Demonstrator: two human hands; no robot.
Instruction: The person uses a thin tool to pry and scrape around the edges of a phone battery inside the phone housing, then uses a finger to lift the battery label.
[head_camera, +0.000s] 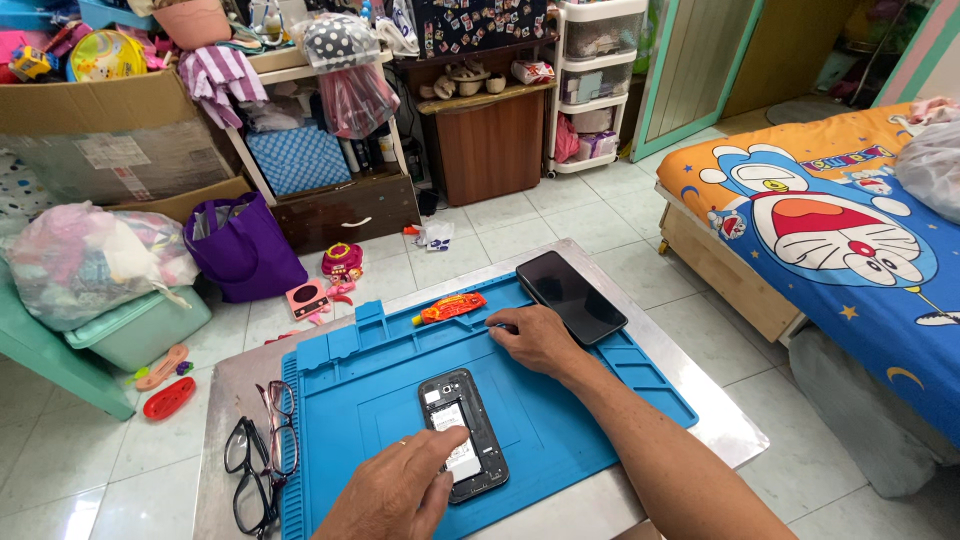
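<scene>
Seen from the head camera, the opened phone (462, 434) lies back-up on the blue work mat (560, 420), its cover off and a pale battery label showing; it sits directly under the left hand (400, 492), whose fingertips (450, 437) press down on the battery area, fingers bent and resting rather than gripping. The phone's long axis runs away from the person, leaning slightly leftward at its far end, so its near end is partly hidden beneath that hand. The right hand (540, 340) is farther out and to the right of the phone, well apart from it, lying loosely curled on the mat with its fingertips at a small thin tool I cannot make out clearly; whether it actually pinches that tool I cannot tell. Just beyond the right hand's knuckles lies a second phone (572, 296), dark screen up, its long axis slanting from far-left to near-right. Just left of the right hand's fingertips lies one orange tube (450, 307). To the left of the left hand, off the mat, lie two pairs of glasses (262, 460). The count: two phones, one tube, one mat, two pairs of glasses; the left hand is the nearer to the opened phone.
</scene>
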